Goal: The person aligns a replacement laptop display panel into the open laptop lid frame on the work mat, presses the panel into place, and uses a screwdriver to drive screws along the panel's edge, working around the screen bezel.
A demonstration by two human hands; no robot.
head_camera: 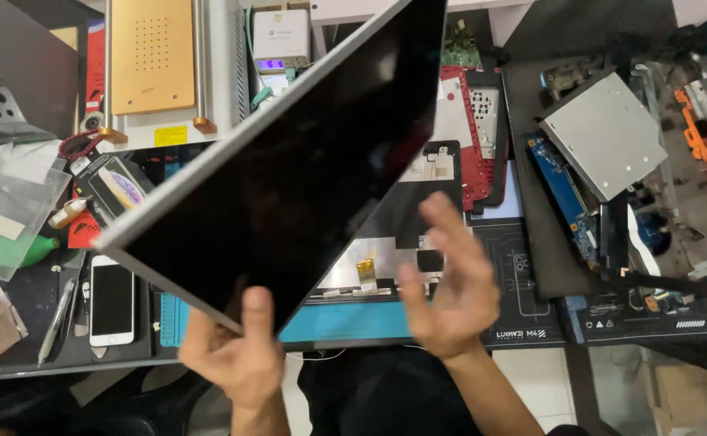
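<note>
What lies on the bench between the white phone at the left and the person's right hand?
In the head view, the left hand gripping the dark screen panel sits between the white phone and the open right hand, above a teal mat.

A white phone (112, 300) lies face up on the table (14, 359) at the left, with a pen (54, 321) just beside it. Further left sit a clear plastic bag (6, 211) and a green bottle (37, 249). At the back stands a machine with a tan perforated plate (152, 55), and next to it a small white box (281, 36) with a lit purple display. A red laptop shell (474, 137) lies in the middle. To the right, a silver disc drive (604, 133) rests tilted above a blue circuit board (563, 194), and orange parts (704, 137) lie at the far edge.
</note>
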